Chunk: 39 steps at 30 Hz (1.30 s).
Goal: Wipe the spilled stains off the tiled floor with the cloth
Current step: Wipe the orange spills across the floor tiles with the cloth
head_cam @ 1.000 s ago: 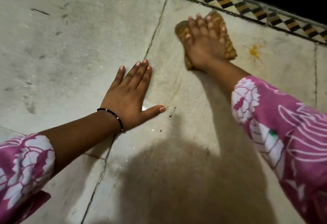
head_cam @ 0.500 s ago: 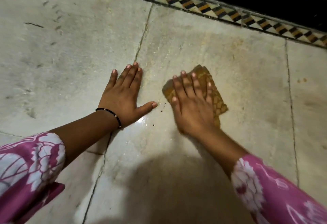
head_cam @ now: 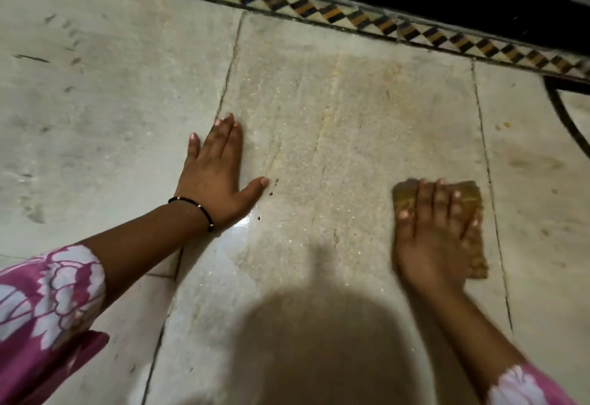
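Note:
My right hand (head_cam: 435,229) presses flat on a folded yellow-brown cloth (head_cam: 472,200) on the pale tiled floor (head_cam: 335,117), near the tile's right joint. My left hand (head_cam: 217,177) lies flat on the floor with fingers spread, holding nothing. A wet, faintly yellow smear (head_cam: 325,136) runs across the tile between my hands. Small dark specks (head_cam: 273,187) lie just beside my left thumb. Two small orange spots (head_cam: 503,125) sit on the tile to the right of the cloth.
A patterned border strip (head_cam: 319,10) runs along the far edge of the floor, with a dark area behind it. A dark curved line (head_cam: 562,114) shows at the right edge. My head's shadow (head_cam: 319,340) falls on the near floor.
My right hand has slid the cloth from the far tile edge toward me and then to the right. The orange splat seen earlier near the border is gone. My left hand has stayed planted.

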Tool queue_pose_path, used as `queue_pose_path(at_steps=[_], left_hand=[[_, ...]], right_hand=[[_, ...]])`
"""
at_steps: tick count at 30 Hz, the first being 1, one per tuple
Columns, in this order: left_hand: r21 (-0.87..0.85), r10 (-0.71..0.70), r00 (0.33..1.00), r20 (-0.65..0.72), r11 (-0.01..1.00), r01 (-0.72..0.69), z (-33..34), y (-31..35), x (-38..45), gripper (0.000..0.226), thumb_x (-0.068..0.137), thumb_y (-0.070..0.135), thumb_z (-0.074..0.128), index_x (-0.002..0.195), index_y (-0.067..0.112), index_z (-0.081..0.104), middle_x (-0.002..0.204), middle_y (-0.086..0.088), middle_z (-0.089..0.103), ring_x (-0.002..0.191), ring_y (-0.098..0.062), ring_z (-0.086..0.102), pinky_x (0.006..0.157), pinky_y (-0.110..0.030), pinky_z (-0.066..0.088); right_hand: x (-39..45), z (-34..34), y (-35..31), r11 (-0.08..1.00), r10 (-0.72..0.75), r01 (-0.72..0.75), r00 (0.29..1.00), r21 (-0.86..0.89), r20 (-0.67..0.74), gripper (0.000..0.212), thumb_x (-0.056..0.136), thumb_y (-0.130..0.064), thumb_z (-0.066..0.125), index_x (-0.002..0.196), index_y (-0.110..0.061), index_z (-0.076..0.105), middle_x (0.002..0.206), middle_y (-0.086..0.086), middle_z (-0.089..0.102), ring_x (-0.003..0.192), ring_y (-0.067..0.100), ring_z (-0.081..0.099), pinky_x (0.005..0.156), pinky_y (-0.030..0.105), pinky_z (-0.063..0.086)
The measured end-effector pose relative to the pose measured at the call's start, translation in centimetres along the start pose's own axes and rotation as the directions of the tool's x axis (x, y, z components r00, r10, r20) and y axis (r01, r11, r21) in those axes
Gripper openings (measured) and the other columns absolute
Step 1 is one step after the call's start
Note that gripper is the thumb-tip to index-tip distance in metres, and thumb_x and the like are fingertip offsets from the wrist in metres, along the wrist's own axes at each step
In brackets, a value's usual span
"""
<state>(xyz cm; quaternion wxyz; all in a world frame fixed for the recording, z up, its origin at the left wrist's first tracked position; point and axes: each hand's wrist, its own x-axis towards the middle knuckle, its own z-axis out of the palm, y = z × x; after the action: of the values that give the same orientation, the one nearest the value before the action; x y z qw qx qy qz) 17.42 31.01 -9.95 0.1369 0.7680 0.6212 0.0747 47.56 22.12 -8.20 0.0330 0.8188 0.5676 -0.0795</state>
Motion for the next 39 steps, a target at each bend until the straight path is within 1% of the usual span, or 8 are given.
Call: queue_pose_path(at_steps=[4,8,13,19,25,32,35,39], left_hand=[[0.016,0.205,0.978,0.039,0.978,-0.206,0.6,3.5,2.5,0.088,0.085,0.066,0.025,0.151,0.012,0.006,0.16,-0.006,-0.001,0.147,-0.02,0.001,0.115,-0.039,-0.01],[0.101,0.283,0.958,0.037,0.953,-0.286,1.6,3.4,4.6,0.075,0.089,0.055,0.013,0.15,0.011,0.015,0.159,-0.009,0.012,0.146,-0.022,0.011,0.115,-0.039,-0.006],[0.146,0.251,0.967,0.043,0.956,-0.254,2.0,2.9,4.6,0.077,0.089,0.055,0.014,0.15,0.008,0.014,0.159,-0.009,0.011,0.146,-0.022,0.01,0.118,-0.044,0.001],[0.125,0.231,0.971,0.057,0.964,-0.237,1.8,3.2,4.3,0.076,0.09,0.055,0.012,0.151,0.009,0.013,0.159,-0.008,0.008,0.147,-0.021,0.007,0.119,-0.043,0.001],[0.116,0.233,0.971,0.053,0.964,-0.238,1.9,3.4,4.3,0.074,0.091,0.053,0.013,0.151,0.009,0.011,0.16,-0.008,0.006,0.147,-0.02,0.005,0.119,-0.042,-0.001],[0.112,0.217,0.976,0.021,0.969,-0.218,1.9,3.3,4.2,0.075,0.091,0.053,0.02,0.149,0.005,0.016,0.158,-0.013,0.014,0.145,-0.025,0.014,0.118,-0.042,0.004],[0.116,0.223,0.974,0.029,0.967,-0.225,1.9,3.2,4.1,0.073,0.092,0.051,0.023,0.149,0.004,0.018,0.157,-0.014,0.015,0.145,-0.025,0.015,0.117,-0.04,0.003],[0.102,0.21,0.977,0.04,0.972,-0.213,1.9,3.4,4.0,0.072,0.093,0.05,0.024,0.149,0.004,0.019,0.157,-0.014,0.015,0.145,-0.026,0.016,0.118,-0.042,0.004]], right_hand=[[-3.2,0.6,-7.3,0.961,-0.27,0.271,0.963,-0.051,0.022,0.061,0.093,-0.047,0.009,0.151,-0.027,-0.002,0.16,0.002,0.001,0.147,0.024,-0.002,0.115,0.05,-0.007],[4.9,-0.1,-11.1,0.896,-0.444,0.443,0.896,-0.02,-0.013,0.058,0.097,-0.044,0.02,0.152,-0.028,0.008,0.16,-0.003,0.004,0.147,0.017,-0.004,0.117,0.049,-0.004],[14.0,-1.3,-5.2,0.965,-0.262,0.262,0.965,-0.004,-0.01,0.057,0.098,-0.049,0.015,0.151,-0.032,0.003,0.161,-0.005,0.003,0.147,0.017,-0.003,0.117,0.048,-0.002],[6.6,-0.5,1.7,1.0,-0.005,0.004,0.998,-0.009,-0.058,0.069,0.088,-0.053,0.003,0.152,-0.025,0.003,0.161,0.0,0.004,0.147,0.021,-0.002,0.117,0.05,-0.002],[4.4,-0.4,-6.9,0.965,-0.256,0.254,0.966,-0.072,-0.031,0.065,0.094,-0.046,0.013,0.152,-0.02,0.002,0.16,0.005,0.0,0.146,0.026,-0.006,0.115,0.05,-0.007],[18.7,-1.9,-18.3,0.833,-0.553,0.553,0.833,-0.024,0.014,0.057,0.099,-0.047,0.015,0.152,-0.029,0.002,0.161,-0.002,0.0,0.147,0.021,-0.005,0.116,0.05,-0.006],[23.4,-2.8,-14.3,0.862,-0.504,0.504,0.863,-0.043,0.008,0.059,0.098,-0.051,0.013,0.152,-0.028,0.003,0.161,-0.001,0.001,0.147,0.021,-0.004,0.117,0.049,-0.005],[21.9,-3.4,-7.0,0.967,-0.256,0.256,0.966,0.002,-0.027,0.059,0.099,-0.048,0.012,0.152,-0.026,0.001,0.161,0.0,0.0,0.147,0.021,-0.006,0.117,0.049,-0.003]])
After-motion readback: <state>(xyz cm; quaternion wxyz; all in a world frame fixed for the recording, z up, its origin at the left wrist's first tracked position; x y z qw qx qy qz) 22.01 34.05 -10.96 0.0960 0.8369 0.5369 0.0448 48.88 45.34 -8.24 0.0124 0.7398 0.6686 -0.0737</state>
